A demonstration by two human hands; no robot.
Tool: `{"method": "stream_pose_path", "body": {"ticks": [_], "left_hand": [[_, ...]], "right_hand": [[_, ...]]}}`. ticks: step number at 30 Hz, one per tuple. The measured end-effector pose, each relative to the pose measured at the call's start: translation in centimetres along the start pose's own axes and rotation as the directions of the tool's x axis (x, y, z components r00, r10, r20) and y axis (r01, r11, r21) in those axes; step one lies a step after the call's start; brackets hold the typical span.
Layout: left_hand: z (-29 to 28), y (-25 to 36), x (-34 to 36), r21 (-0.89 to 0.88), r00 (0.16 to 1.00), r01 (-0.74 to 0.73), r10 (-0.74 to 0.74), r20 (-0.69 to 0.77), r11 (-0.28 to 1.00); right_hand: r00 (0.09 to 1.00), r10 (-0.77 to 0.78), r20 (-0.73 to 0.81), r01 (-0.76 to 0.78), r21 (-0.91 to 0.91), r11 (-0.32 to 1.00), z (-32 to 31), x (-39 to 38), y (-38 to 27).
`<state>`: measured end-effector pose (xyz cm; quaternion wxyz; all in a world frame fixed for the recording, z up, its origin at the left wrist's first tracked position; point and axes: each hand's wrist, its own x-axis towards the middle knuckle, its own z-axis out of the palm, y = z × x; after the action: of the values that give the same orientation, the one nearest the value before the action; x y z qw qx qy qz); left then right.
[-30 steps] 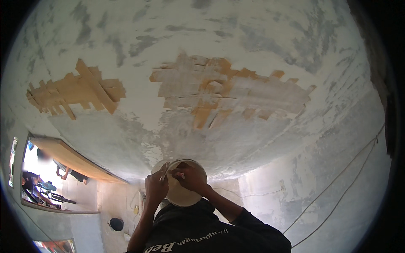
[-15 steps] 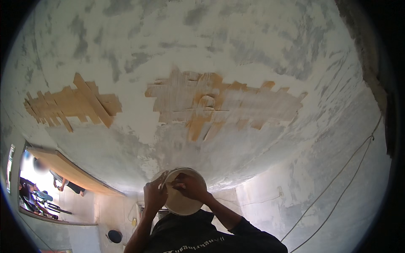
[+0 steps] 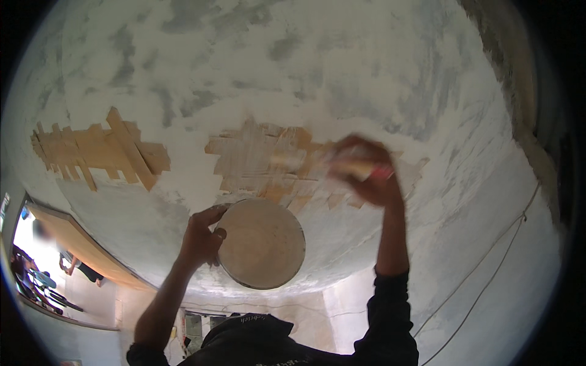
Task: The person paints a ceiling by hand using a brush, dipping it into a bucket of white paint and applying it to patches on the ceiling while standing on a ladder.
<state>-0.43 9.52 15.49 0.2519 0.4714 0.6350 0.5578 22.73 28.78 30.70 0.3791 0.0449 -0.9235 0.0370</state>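
My left hand (image 3: 204, 235) grips a round tub (image 3: 262, 244) by its left side, the thumb hooked over the rim. The tub's open top faces up, and a pale tan layer shows inside. My right hand (image 3: 369, 174) is raised to the right, closed round a tool with a pale yellowish shaft and a pinkish-red part (image 3: 383, 173). Motion smears the tool, so its kind is unclear. Behind that hand, a tan, jagged-edged patch (image 3: 244, 155), partly smeared with white, spreads across the grey-white mottled wall (image 3: 293, 79); whether the tool touches it cannot be made out.
Another jagged tan patch (image 3: 104, 155) lies farther left on the wall. A wooden door (image 3: 85, 244) stands at an opening at lower left, with a person (image 3: 79, 265) and a bicycle (image 3: 52, 290) beyond. A cord (image 3: 476, 274) hangs at the right.
My right hand has left the tub and swung up and right to the wall patch. My left hand and the tub have risen away from my body. The view has shifted slightly.
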Motion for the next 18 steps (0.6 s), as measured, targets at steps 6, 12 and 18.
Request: {"method": "stream_pose_path", "body": {"ticks": [6, 12, 18], "left_hand": [[-1.2, 4.7, 2.4, -0.082, 0.997, 0.028, -0.022, 0.075, 0.996], [-1.5, 4.4, 3.6, -0.065, 0.994, -0.102, 0.104, 0.040, 0.993], [-2.3, 6.1, 2.5, -0.007, 0.996, -0.073, 0.074, 0.049, 0.997]], "right_hand": [[0.966, -0.135, -0.219, 0.078, -0.250, 0.965, -9.1, 12.0, 0.2], [0.914, -0.386, -0.125, 0.237, -0.607, 0.759, -8.8, 13.9, 0.3], [0.973, -0.228, -0.030, 0.156, -0.643, 0.750, -1.8, 7.6, 0.8]]}}
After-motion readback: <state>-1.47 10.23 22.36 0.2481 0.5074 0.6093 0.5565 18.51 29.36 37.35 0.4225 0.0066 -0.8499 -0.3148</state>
